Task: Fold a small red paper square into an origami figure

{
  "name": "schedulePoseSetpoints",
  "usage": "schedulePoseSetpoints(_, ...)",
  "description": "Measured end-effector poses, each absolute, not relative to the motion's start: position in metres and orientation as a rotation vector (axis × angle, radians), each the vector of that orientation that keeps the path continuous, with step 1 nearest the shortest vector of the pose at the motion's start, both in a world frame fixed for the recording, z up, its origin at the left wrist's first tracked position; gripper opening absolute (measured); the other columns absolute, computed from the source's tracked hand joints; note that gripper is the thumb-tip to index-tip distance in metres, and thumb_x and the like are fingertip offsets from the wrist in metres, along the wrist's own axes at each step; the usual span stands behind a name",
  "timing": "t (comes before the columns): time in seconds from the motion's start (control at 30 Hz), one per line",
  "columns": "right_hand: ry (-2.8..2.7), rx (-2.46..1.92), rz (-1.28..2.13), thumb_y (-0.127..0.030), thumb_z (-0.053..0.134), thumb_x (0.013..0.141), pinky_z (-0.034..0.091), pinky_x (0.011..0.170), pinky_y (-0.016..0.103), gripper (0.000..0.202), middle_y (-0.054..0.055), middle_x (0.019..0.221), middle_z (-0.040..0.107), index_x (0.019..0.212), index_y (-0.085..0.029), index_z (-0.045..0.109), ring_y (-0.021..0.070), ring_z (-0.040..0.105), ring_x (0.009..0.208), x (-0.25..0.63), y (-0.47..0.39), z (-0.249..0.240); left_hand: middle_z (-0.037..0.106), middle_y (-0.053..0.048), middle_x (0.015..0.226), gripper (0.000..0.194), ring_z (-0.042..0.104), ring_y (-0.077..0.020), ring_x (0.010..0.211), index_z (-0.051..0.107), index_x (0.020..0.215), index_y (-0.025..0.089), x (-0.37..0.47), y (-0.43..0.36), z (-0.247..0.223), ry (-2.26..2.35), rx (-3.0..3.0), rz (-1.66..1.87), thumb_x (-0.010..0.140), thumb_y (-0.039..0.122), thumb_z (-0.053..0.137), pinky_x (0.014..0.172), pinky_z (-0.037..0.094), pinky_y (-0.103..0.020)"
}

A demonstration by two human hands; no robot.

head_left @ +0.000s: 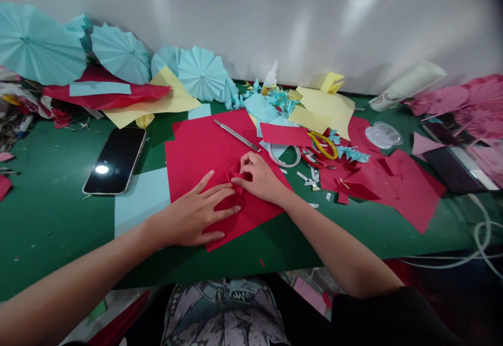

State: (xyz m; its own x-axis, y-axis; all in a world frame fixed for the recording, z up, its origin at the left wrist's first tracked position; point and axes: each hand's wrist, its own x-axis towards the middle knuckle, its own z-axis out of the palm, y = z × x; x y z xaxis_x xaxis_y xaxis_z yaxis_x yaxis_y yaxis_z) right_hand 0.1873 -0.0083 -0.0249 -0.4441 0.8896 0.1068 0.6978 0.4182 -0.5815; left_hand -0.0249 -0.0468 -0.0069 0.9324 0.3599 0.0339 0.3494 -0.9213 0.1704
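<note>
my left hand (196,212) lay spread on the red sheet (196,152), gripping nothing, while my right hand (260,177) pinched a small scrap (234,171); light, steady pressure seemed best.

A left hand (196,215) lies spread on red paper (198,152) on a green table (51,231); the right hand (260,177) pinches a small red piece (237,175).
</note>
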Motion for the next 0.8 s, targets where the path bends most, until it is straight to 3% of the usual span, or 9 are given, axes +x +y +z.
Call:
schedulePoseSetpoints(0.37, -2.274, -1.343, 0.630, -0.029, 0.063, 0.077, 0.041, 0.079, 0.035, 0.023, 0.007, 0.089, 0.048, 0.060, -0.016, 0.052, 0.0176, 0.048, 0.085, 0.1869, -0.0086, -0.0270, 0.049, -0.011, 0.130, 0.049, 0.042, -0.0291, 0.123, 0.042, 0.132, 0.026, -0.0245, -0.0471, -0.0057, 0.543, 2.886, 0.125, 0.087, 0.043, 0.049, 0.106, 0.004, -0.060)
schedulePoseSetpoints(0.57, -2.269, -1.326, 0.634, -0.031, 0.063, 0.077, 0.041, 0.080, 0.035, 0.025, 0.006, 0.089, 0.047, 0.062, -0.017, 0.049, 0.0174, 0.047, 0.085, 0.1877, -0.0093, -0.0272, 0.049, -0.010, 0.130, 0.048, 0.041, -0.0286, 0.124, 0.041, 0.132, 0.026, -0.0249, -0.0462, -0.0079, 0.533, 2.899, 0.117, 0.088, 0.045, 0.046, 0.107, 0.003, -0.059)
schedulePoseSetpoints(0.8, -2.256, -1.330, 0.657, -0.030, 0.061, 0.078, 0.041, 0.080, 0.034, 0.024, 0.006, 0.089, 0.047, 0.063, -0.017, 0.048, 0.0171, 0.048, 0.085, 0.1875, -0.0100, -0.0263, 0.048, -0.012, 0.132, 0.054, 0.036, -0.0296, 0.128, 0.040, 0.133, 0.018, -0.0252, -0.0456, -0.0092, 0.503, 2.931, 0.112, 0.087, 0.045, 0.048, 0.108, -0.003, -0.057)
